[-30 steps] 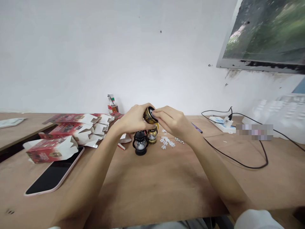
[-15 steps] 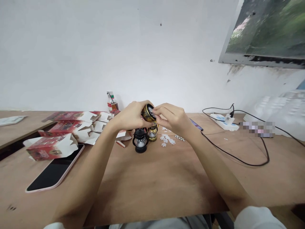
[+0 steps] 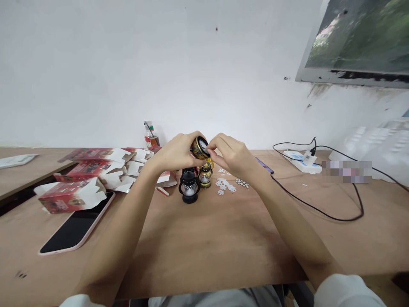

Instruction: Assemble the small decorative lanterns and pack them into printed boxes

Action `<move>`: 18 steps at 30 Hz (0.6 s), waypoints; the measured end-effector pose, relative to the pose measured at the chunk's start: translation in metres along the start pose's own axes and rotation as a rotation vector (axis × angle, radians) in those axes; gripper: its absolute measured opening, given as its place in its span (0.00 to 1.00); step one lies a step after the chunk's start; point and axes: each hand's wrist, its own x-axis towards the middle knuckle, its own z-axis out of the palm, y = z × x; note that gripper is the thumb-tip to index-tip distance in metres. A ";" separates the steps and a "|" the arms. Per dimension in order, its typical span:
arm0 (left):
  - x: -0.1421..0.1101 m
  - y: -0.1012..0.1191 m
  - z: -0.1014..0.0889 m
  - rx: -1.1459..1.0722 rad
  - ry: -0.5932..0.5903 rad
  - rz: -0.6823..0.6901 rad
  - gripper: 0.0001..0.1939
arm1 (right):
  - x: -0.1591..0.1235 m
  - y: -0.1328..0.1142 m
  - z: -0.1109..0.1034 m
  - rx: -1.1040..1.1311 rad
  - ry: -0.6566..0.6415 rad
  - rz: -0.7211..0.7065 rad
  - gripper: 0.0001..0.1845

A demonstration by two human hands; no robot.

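My left hand [image 3: 179, 151] is wrapped round a small black-and-gold lantern [image 3: 195, 148], tipped so its round base faces right, towards my other hand. Thumb and fingertips of my right hand [image 3: 231, 155] are pinched together at the edge of that base; whatever is between them is too small to make out. Below the hands a black mini lantern [image 3: 189, 188] stands upright on the table, with a gold one [image 3: 205, 177] beside it. Small white plastic pieces [image 3: 224, 186] lie just to the right, near several round silvery discs like button cells [image 3: 242, 183].
Opened red-and-white boxes [image 3: 73, 196] are heaped at the left, one over a phone [image 3: 72, 232]. A bottle [image 3: 151, 137] stands by the wall. At the right are a white power strip [image 3: 302, 162] and a looping black cable [image 3: 335, 219]. Another phone [image 3: 263, 165] lies behind my right wrist.
The held lantern has turned slightly, showing more of the pale inside of its base. My right fingertips have shifted a little at its rim. The camera view has moved slightly.
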 end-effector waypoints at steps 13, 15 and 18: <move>-0.019 -0.015 -0.036 0.286 0.236 -0.225 0.23 | -0.017 0.033 0.020 0.114 -0.665 0.391 0.11; -0.019 -0.017 -0.037 0.268 0.233 -0.227 0.24 | -0.024 0.038 0.039 0.144 -0.808 0.367 0.16; -0.021 -0.017 -0.037 0.236 0.221 -0.192 0.23 | -0.030 0.040 0.061 0.162 -0.836 0.309 0.23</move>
